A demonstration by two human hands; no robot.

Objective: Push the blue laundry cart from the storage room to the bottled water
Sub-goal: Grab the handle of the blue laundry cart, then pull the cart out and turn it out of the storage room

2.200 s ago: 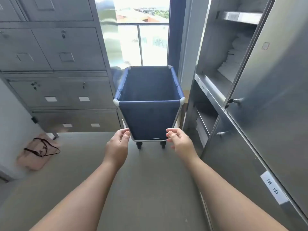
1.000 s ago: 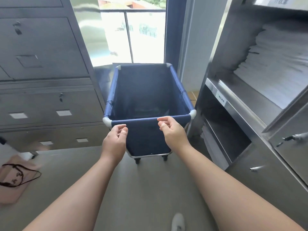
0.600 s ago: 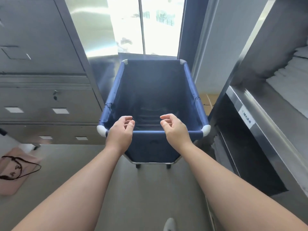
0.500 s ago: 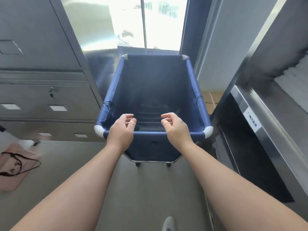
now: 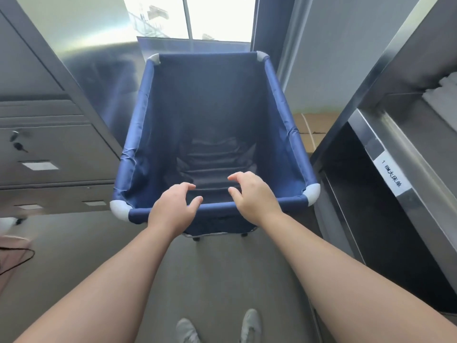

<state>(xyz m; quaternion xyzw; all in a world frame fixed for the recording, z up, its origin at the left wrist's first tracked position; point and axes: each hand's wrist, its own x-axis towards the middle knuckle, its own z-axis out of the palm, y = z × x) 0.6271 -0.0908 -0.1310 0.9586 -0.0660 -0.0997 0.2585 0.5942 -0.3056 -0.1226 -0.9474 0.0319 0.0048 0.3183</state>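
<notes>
The blue fabric laundry cart [image 5: 210, 105] stands on small black wheels right in front of me, between steel cabinets, and its inside looks empty. White plastic corners cap its frame. My left hand [image 5: 173, 209] and my right hand [image 5: 254, 196] both hover over the cart's near top rail, close together around its middle. The fingers of each hand are curved and apart, reaching past the rail without closing around it. No bottled water is in view.
Steel drawer cabinets [image 5: 54, 154] line the left side and open steel shelves [image 5: 395, 149] with a paper label line the right, leaving a narrow aisle. A cardboard box [image 5: 314, 127] sits behind the cart by a bright window [image 5: 217, 18]. A pink bag [image 5: 10, 258] lies on the floor at left.
I have walked up to the cart. Both hands moved from below its rail up and over the near top rail, and the cart now fills the view.
</notes>
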